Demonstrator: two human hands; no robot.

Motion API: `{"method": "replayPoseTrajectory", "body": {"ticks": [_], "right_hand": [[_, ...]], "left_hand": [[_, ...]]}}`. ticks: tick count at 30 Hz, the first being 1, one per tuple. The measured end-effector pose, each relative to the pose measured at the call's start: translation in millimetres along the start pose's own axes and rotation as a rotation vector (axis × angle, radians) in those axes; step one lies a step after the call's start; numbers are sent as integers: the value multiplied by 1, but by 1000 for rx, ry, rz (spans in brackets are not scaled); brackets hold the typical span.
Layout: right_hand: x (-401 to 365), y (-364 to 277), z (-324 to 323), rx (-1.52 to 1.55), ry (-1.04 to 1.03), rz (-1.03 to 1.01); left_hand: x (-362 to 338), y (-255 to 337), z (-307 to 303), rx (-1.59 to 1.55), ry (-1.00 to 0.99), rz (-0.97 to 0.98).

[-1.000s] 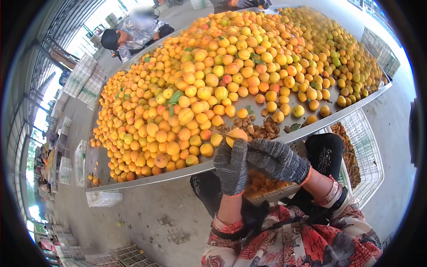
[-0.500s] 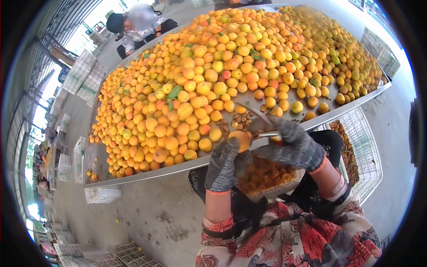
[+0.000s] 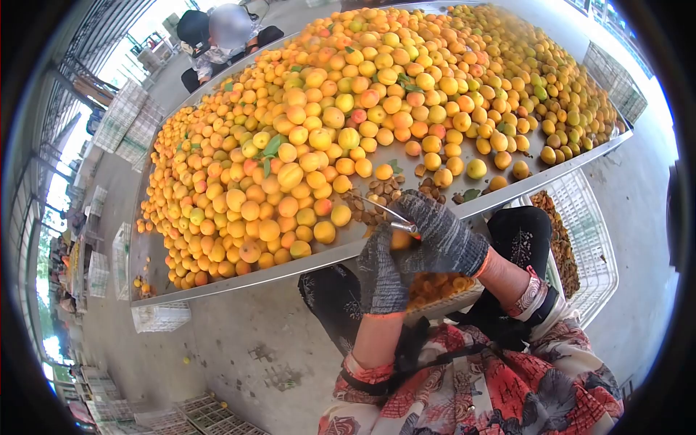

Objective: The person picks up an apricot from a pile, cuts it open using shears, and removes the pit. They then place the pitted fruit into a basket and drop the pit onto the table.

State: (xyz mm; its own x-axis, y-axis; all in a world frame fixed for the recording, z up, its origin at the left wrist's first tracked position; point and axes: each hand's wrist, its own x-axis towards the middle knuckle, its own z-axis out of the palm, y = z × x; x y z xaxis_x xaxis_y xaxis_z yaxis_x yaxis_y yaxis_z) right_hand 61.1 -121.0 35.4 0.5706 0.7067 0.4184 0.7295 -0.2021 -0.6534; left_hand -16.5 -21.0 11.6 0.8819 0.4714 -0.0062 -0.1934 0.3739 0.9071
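Note:
Both my hands wear grey knit gloves with orange cuffs and meet at the table's front edge. My right hand (image 3: 446,239) is closed around a knife (image 3: 404,227), its thin blade pointing up and left over the table. Between the hands an orange apricot (image 3: 401,241) shows in part, gripped by the fingers of my left hand (image 3: 382,275); the gloves cover the rest. Just beyond, brown apricot stones (image 3: 384,192) lie on the metal table. Under the hands, a crate holds opened apricot pieces (image 3: 437,288).
A large heap of apricots (image 3: 319,138) covers much of the raised-edge metal table (image 3: 333,255). To the right stands a white crate (image 3: 598,246) with brown pieces inside. Another person (image 3: 210,43) sits at the far left side. Stacked crates (image 3: 130,119) stand behind.
My hands have drawn closer together, and the right has moved left and slightly up. The knife blade now points up-left, and more of the apricot is hidden. The view has shifted slightly.

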Motion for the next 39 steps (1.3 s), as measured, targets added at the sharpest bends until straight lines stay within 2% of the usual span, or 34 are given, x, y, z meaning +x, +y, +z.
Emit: {"method": "replayPoseTrajectory", "body": {"ticks": [1,3,5,6,7,8,9,10,11,13,14,15,17,19,20,21,22,25,26,28,29,31,32,34,35,37,38,39], "right_hand": [[-1,-1,4,-112,88,-77],[-5,-2,11,-72,103,-45],[-6,-1,18,-35,119,-17],[-7,0,20,2,204,-73],[-9,-1,24,44,285,-122],[-14,-5,23,50,281,-117],[-17,-10,17,342,225,76],[-19,-10,12,628,163,268],[-21,-7,10,626,162,268],[-29,3,7,1108,150,246],[-36,9,6,1223,160,363],[-42,12,5,1222,163,365],[-48,10,-2,1310,240,578],[-50,11,-6,1242,226,603],[-50,20,-1,1092,216,464],[-52,26,2,942,204,329],[-57,25,1,815,170,375],[-62,41,16,804,130,374],[-60,34,17,806,128,372],[-52,14,13,673,113,187],[-49,14,10,672,114,183],[-43,16,5,197,62,-24],[-41,9,1,196,65,-25],[-35,-8,-6,907,313,273],[-33,-7,-7,906,315,274],[-25,-3,-12,1284,627,305],[-18,-15,-26,1246,580,393],[-11,-18,-28,1244,586,395]], "left_hand": [[1,-3,-1,0,2,-3],[8,5,6,-535,206,-400],[7,3,7,-429,250,-366],[9,2,7,-322,291,-334],[10,3,3,-321,296,-337],[12,5,-1,-435,256,-430],[15,7,-4,-550,208,-515],[15,11,-2,-627,157,-494],[15,10,-4,-628,156,-494],[14,2,-11,-743,132,-536],[13,-2,-14,-744,134,-539],[12,-5,-17,-781,138,-538],[6,-3,-21,-819,141,-538],[-3,4,-25,105,29,-441],[-5,2,-25,104,21,-440],[-8,-1,-26,203,-14,-308],[-12,-4,-28,302,-43,-177],[-17,-9,-34,599,-126,232],[-16,-7,-31,601,-122,234],[-12,1,-18,378,-168,10],[-11,1,-12,378,-168,14],[-11,1,-4,150,-62,-62],[-10,1,-4,152,-65,-61],[-6,1,-5,-315,-79,-170],[-4,0,-6,-314,-80,-171],[-3,-5,-10,-437,-172,-134],[0,-10,-11,-437,-173,-138],[2,-17,-11,-604,-138,-197]]}}
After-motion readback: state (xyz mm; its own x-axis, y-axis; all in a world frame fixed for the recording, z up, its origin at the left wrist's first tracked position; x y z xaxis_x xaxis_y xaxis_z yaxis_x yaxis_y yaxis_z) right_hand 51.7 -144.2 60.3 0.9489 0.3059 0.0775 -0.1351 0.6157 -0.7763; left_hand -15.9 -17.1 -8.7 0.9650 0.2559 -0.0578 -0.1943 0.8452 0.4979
